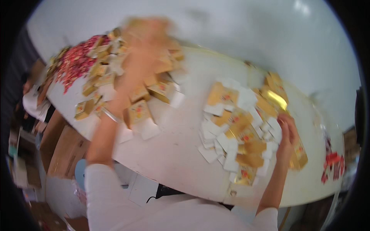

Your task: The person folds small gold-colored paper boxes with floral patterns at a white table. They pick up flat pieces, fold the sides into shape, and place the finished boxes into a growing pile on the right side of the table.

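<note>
My left hand point(148, 38) is stretched out over the far part of a heap of small gold cartons point(138, 111); motion smears its fingers, so whether it grips anything is unclear. A bracelet point(111, 115) circles that wrist. On the right, my right hand point(288, 133) has its fingers curled together at the lower end of a shiny gold carton point(276, 99). Beside this hand lies a spread of flattened gold cartons point(248, 134) with white flaps, overlapping one another. Another gold carton point(298, 156) lies partly behind the right hand and wrist.
A pile of small red and pink wrapped pieces point(77, 61) lies at the far left of the white table point(173, 150). Red packets point(333, 163) lie near its right edge. Another person point(36, 100) is at the left, near brown cardboard boxes point(67, 152).
</note>
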The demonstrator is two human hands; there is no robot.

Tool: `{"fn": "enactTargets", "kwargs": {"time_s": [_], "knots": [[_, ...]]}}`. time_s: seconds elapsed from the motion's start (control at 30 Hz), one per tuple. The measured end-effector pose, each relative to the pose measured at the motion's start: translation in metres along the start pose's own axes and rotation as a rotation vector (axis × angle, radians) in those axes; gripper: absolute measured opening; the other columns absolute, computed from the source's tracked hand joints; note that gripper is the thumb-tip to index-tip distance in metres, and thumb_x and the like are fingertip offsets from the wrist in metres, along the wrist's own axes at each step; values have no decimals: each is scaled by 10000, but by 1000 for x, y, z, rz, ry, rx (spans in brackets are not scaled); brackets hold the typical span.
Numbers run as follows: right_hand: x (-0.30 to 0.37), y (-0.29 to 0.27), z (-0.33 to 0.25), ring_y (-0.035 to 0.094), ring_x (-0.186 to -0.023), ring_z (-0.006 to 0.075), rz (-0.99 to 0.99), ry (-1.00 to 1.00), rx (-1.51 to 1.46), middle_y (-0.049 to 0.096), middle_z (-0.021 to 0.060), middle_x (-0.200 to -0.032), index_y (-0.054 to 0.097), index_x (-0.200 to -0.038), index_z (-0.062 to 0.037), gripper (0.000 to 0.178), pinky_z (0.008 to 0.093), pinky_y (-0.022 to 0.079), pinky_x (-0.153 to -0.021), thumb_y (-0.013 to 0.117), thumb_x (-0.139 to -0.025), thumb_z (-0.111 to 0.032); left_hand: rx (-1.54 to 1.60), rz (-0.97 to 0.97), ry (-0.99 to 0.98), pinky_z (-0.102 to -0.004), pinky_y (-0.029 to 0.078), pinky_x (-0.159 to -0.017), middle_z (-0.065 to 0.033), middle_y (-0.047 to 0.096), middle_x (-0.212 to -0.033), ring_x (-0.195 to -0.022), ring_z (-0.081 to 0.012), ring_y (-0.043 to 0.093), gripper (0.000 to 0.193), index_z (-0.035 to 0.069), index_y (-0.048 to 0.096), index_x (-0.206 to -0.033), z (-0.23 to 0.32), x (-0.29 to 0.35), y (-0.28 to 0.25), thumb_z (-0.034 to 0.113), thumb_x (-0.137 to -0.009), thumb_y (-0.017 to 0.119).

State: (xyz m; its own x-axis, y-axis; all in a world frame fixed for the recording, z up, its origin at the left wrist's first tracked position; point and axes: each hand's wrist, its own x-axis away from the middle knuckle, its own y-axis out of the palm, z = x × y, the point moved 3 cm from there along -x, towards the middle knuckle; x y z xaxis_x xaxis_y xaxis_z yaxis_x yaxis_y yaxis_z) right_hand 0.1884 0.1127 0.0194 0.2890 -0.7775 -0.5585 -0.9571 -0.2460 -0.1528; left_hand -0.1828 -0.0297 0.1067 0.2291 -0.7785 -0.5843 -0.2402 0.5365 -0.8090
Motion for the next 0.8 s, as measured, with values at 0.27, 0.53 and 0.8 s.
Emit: {"fn": "enactTargets", "kwargs": {"time_s": [0.27, 0.53, 0.8], "knots": [[13, 51, 27, 525, -840, 295, -262, -152, 517, 544, 123, -872, 575, -846, 0, 132, 355, 439, -768, 587, -768, -106, 394, -82, 65, -418, 320, -966, -152, 450, -1235, -1161, -314, 397, 550, 95, 466, -1212, 7, 30, 51, 271, -734, 672], [12, 103, 108, 495, -895, 271, -411, -514, 620, 485, 97, -809, 489, -823, -53, 187, 481, 295, -964, 613, -766, -180, 1058, -671, 135, -385, 311, -996, -142, 430, -1271, -1226, -307, 348, 641, 71, 394, -1273, 169, 83, 99, 263, -738, 690], [-31, 92, 57, 478, -864, 292, 149, -609, 456, 474, 107, -827, 462, -927, -36, 253, 522, 225, -991, 623, -758, -135, 1237, -257, -187, -261, 465, -750, -119, 581, -1077, -892, -198, 577, 308, 18, 553, -1082, 187, 43, 110, 77, -786, 611]]}}
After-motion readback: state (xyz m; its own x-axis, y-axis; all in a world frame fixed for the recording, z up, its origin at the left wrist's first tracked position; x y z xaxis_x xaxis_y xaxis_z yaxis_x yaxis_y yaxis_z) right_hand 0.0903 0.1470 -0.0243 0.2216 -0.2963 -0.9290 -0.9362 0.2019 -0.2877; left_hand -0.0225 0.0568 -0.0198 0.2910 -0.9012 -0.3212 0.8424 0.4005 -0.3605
